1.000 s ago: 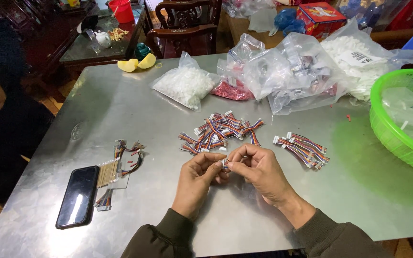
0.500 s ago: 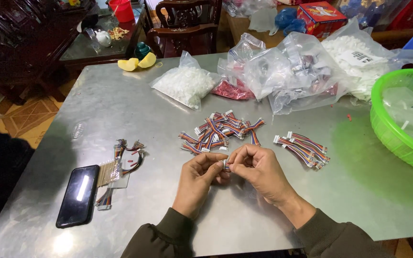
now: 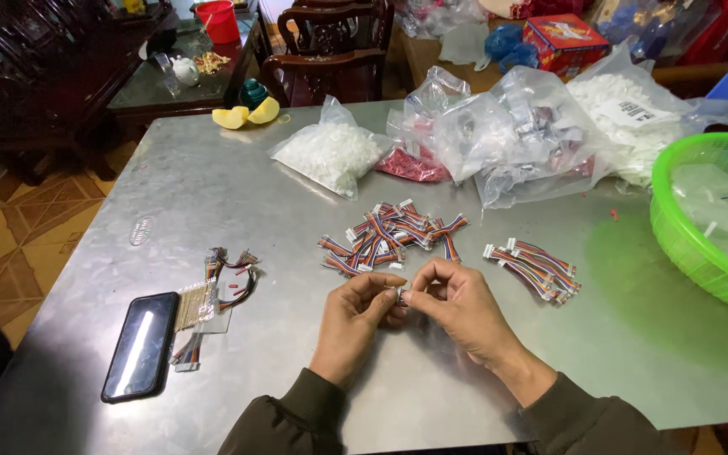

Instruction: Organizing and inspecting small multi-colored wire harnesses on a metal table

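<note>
Two hands are working close together over the middle of the metal table (image 3: 212,194); the left hand (image 3: 355,324) and the right hand (image 3: 457,307) are meeting at the fingertips and are both pinching one small white connector (image 3: 401,295), so the grip is narrow and closed on this piece; the connector is sitting just between the two thumbs, above the table and near its front edge; it is too small to tell which way it is pointing or how its long axis is lying. Behind the hands one loose pile of coloured wire harnesses (image 3: 389,236) is lying, with its wires fanning out in many directions; to the right of it one smaller bundle of harnesses (image 3: 537,268) is lying, its wires running diagonally from upper left to lower right. At the left one black phone (image 3: 140,345) is lying flat, its long axis pointing nearly away from the person; just beside it one small group of wires and pins (image 3: 212,291) is resting. At the back several clear plastic bags are standing together; one bag of white parts (image 3: 330,156) is the nearest to the left. One green basket (image 3: 684,236) is sitting at the right edge. Behind the table one dark wooden chair (image 3: 330,50) is standing on a tiled floor (image 3: 10,244).
</note>
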